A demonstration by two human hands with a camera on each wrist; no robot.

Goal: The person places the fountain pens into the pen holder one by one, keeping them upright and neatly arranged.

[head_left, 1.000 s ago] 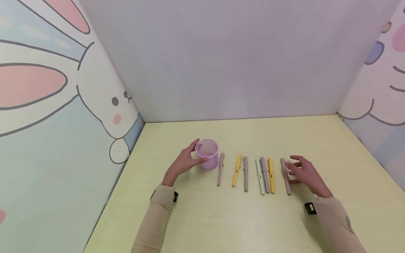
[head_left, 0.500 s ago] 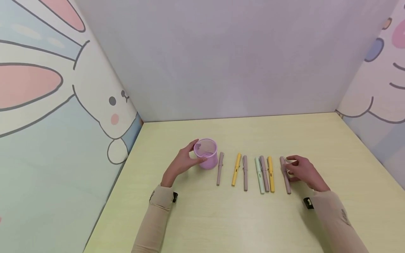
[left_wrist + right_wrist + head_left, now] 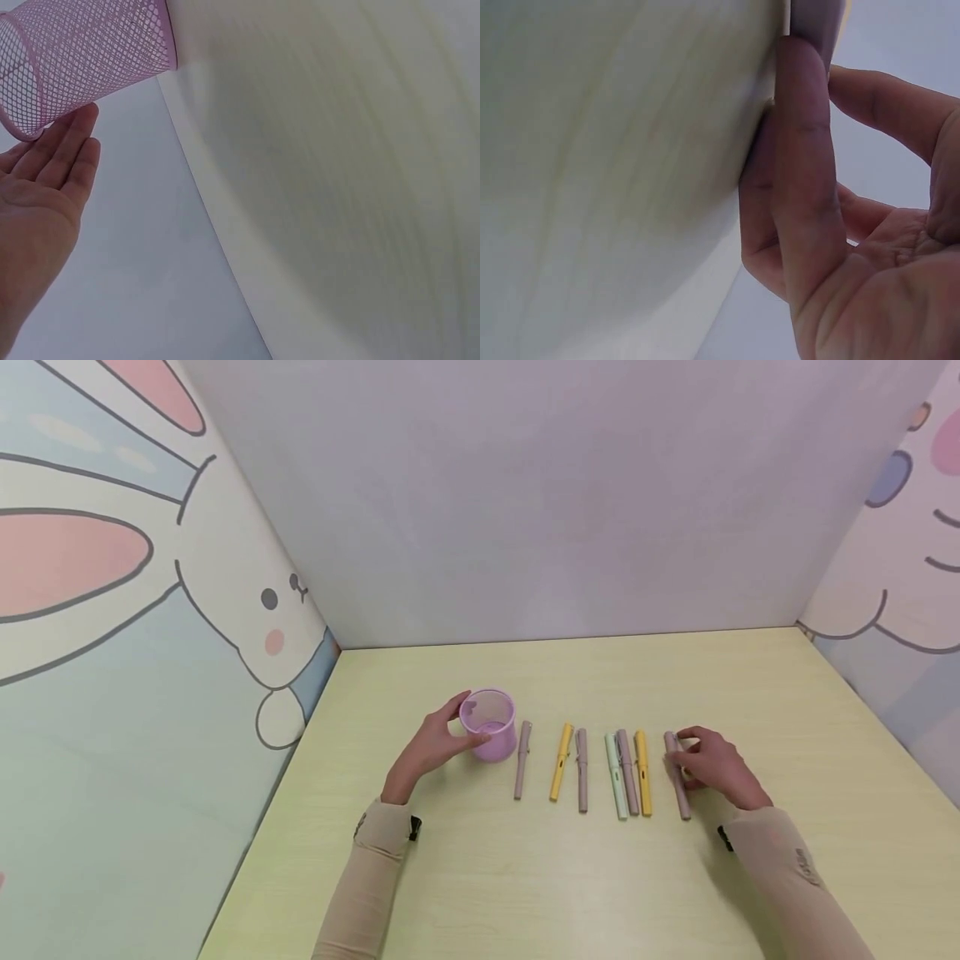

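Observation:
In the head view, my left hand [image 3: 435, 745] holds a pink-purple mesh pen holder [image 3: 497, 748] that stands upright, its thumb in front and fingers at the far side. The left wrist view shows several fairly straight fingers [image 3: 71, 154] against the mesh cup [image 3: 105, 52]. At the right end of a row of pens, my right hand [image 3: 716, 766] pinches a mauve pen [image 3: 682, 797] lying on the table. In the right wrist view, fingertips [image 3: 802, 67] meet that pen [image 3: 814, 22], which is mostly cut off by the frame.
Between the hands lie a mauve pen [image 3: 521, 768], a yellow pen [image 3: 561, 764], another mauve pen [image 3: 582, 777], then a mint pen [image 3: 617, 781], a mauve pen [image 3: 628, 777] and a yellow pen [image 3: 644, 781] close together. Walls enclose the pale table [image 3: 510, 877] behind and at both sides.
My right hand has moved slightly left and its fingers have come together on the rightmost mauve pen. The left hand and pen holder stay in place; the head view has shifted a little.

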